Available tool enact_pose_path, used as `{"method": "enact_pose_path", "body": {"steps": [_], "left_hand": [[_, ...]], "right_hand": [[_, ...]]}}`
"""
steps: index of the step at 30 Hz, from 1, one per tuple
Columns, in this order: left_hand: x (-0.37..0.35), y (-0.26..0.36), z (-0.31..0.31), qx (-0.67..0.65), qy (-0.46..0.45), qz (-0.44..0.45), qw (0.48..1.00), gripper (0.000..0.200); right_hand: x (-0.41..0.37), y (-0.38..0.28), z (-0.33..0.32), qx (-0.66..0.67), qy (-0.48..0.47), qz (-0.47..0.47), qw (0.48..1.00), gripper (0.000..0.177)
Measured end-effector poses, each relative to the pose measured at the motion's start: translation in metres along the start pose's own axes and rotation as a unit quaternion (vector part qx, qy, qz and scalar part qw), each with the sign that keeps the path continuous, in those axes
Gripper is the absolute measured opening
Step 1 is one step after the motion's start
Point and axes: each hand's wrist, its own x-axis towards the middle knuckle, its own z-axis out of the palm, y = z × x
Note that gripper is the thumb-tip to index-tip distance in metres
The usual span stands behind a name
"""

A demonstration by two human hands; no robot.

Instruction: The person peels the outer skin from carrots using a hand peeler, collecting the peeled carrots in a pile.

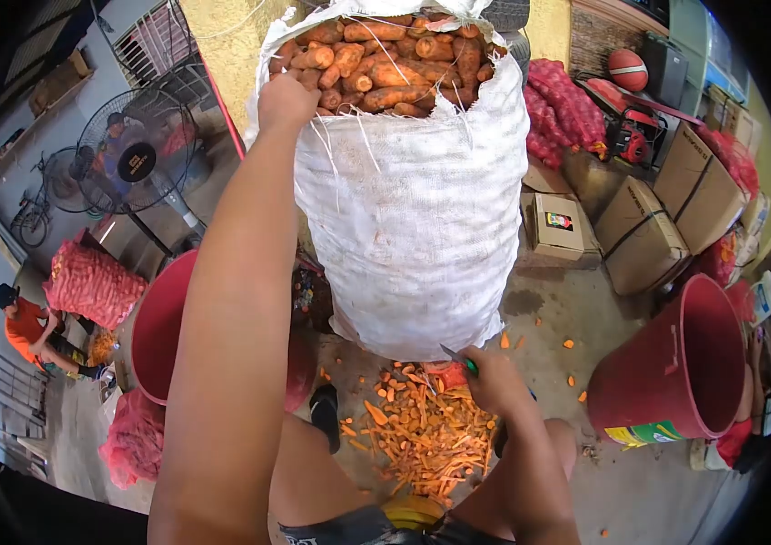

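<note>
A tall white woven sack stands in front of me, its top gaping and full of carrots. My left hand is stretched out to the sack's left rim, its fingers curled in against the carrots; what they grip is hidden. Low down, by the sack's base, my right hand is closed around a small knife with a green handle, its blade pointing up and left. Orange carrot peelings and pieces lie heaped on the floor between my legs.
A dark red tub stands at right, another behind my left forearm. Cardboard boxes and red mesh sacks are at back right. A fan stands at left, with a person in orange seated beyond.
</note>
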Motion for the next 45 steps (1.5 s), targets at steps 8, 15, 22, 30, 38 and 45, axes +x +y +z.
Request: {"method": "enact_pose_path", "body": {"steps": [8, 15, 22, 30, 38, 45], "left_hand": [[-0.028, -0.052, -0.034, -0.470, -0.027, -0.071, 0.879, 0.034], [-0.243, -0.057, -0.039, -0.789, -0.175, -0.214, 0.548, 0.052], [-0.448, -0.054, 0.003, -0.585, -0.324, -0.190, 0.719, 0.038], [-0.504, -0.055, 0.008, -0.416, -0.265, -0.132, 0.860, 0.049], [-0.508, -0.050, -0.005, -0.441, -0.271, -0.098, 0.850, 0.049], [-0.494, -0.064, -0.002, -0.625, -0.317, -0.174, 0.692, 0.040]], "right_hand": [[-0.002, 0.006, -0.006, 0.032, -0.006, -0.005, 0.999, 0.027], [-0.011, -0.001, 0.016, 0.049, 0.029, -0.075, 0.996, 0.025], [-0.010, -0.019, 0.052, 0.094, 0.036, -0.074, 0.992, 0.028], [-0.017, -0.041, 0.091, 0.057, 0.006, -0.096, 0.994, 0.031], [-0.013, -0.030, 0.107, -0.015, -0.020, -0.059, 0.998, 0.030], [0.009, 0.032, 0.117, -0.106, -0.208, -0.044, 0.971, 0.040]]}}
